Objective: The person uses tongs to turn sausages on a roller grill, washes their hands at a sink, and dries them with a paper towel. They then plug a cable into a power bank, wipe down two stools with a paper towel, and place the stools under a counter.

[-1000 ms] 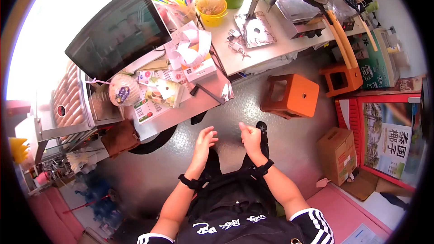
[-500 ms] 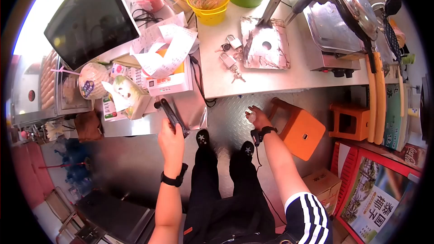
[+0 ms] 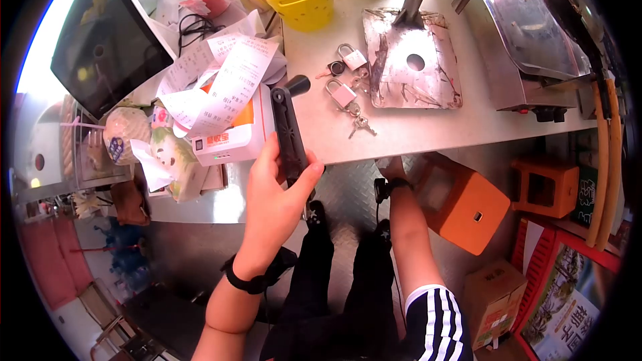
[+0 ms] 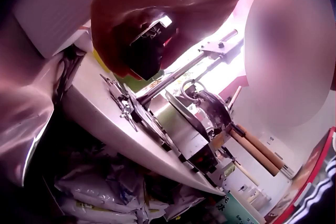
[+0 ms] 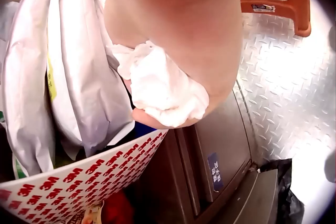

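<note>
In the head view my left hand [image 3: 277, 204] grips a long black device [image 3: 289, 130] with a round knob at its top, held over the counter's front edge near the white box [image 3: 234, 144]. The left wrist view shows the hand [image 4: 157, 8] curled round the dark object [image 4: 147, 56]. My right hand [image 3: 393, 168] is low beside the orange stool, mostly hidden under the counter edge. In the right wrist view that hand [image 5: 184, 29] holds a crumpled white tissue [image 5: 163, 87] above a box printed in red [image 5: 79, 182], with white packets [image 5: 84, 66] in it.
Padlocks and keys [image 3: 344, 90] lie on the counter [image 3: 334, 144] beside a metal stand base [image 3: 414, 67]. A yellow bucket [image 3: 304, 10], a monitor [image 3: 103, 40] and paper receipts [image 3: 234, 80] are behind. The orange stool [image 3: 468, 207] stands at the right; a brown bin [image 5: 215, 145] is below.
The left hand took hold of the black device and raised it up and to the right. The right hand moved forward and down, under the counter edge. The head view came closer to the counter.
</note>
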Action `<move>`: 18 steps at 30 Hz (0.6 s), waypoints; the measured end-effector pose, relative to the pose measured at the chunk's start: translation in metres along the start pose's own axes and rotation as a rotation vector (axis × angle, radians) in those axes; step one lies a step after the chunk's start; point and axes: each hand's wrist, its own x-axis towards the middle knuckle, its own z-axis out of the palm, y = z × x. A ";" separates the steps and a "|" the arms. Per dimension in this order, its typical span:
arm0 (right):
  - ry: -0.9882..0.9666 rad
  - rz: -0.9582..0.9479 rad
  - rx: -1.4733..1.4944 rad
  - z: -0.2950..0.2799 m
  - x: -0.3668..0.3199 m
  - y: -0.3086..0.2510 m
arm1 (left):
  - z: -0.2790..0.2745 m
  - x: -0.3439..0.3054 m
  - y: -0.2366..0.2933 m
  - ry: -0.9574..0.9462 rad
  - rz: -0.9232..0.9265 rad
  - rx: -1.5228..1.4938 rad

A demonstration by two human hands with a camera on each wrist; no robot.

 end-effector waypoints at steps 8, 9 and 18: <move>0.195 0.247 0.414 -0.008 0.003 0.006 | 0.041 0.059 -0.003 0.186 0.509 0.670; 0.206 0.253 0.427 -0.012 -0.001 0.009 | 0.042 0.061 -0.003 0.139 0.482 0.834; 0.070 0.251 -0.241 -0.142 -0.110 0.070 | 0.046 0.089 -0.004 0.183 0.450 0.990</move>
